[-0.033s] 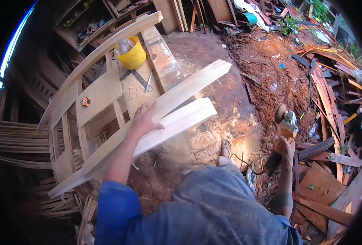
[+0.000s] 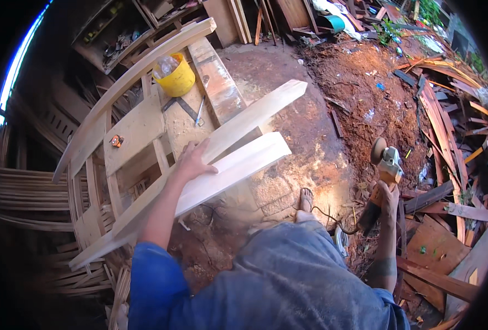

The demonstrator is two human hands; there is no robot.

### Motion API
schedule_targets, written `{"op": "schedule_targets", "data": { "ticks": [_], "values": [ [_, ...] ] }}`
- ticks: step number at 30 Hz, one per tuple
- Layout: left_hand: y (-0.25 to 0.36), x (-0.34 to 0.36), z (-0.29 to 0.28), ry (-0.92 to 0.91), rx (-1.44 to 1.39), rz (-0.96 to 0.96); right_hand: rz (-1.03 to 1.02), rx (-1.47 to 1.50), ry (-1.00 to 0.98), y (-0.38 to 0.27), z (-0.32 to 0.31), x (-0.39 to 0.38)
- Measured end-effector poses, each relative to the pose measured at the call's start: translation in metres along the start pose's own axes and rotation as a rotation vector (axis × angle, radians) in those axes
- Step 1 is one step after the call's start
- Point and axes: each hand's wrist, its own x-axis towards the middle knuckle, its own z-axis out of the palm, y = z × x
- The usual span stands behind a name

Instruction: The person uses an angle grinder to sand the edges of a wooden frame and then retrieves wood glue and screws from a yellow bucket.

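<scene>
Two long pale wooden boards, one (image 2: 266,103) above the other (image 2: 249,159), lie slanted across a wooden frame (image 2: 134,126). Across them rests my left hand (image 2: 194,165), fingers spread over the upper board and thumb on the lower. At the right, my right hand (image 2: 386,195) grips an orange-and-black angle grinder (image 2: 387,168) with a round disc on its head, held away from the boards. Its dark cord loops down beside my foot (image 2: 304,201).
On the workbench stand a yellow bucket (image 2: 181,81), a square (image 2: 186,110), a pencil-like tool (image 2: 200,113) and a tape measure (image 2: 117,141). Shelves (image 2: 112,38) are behind. Scrap wood (image 2: 439,247) and a reddish sawdust heap (image 2: 365,93) cover the right. Slat stacks (image 2: 29,192) sit left.
</scene>
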Motion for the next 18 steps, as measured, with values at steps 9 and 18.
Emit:
{"op": "schedule_targets", "data": {
  "ticks": [9, 18],
  "values": [
    [-0.043, -0.021, -0.082, -0.453, -0.518, 0.001, -0.036, -0.070, 0.098, -0.004, -0.034, 0.009],
    [-0.023, -0.047, -0.001, -0.111, -0.326, 0.019, 0.030, 0.002, 0.035, -0.021, 0.005, -0.004]
  ]
}}
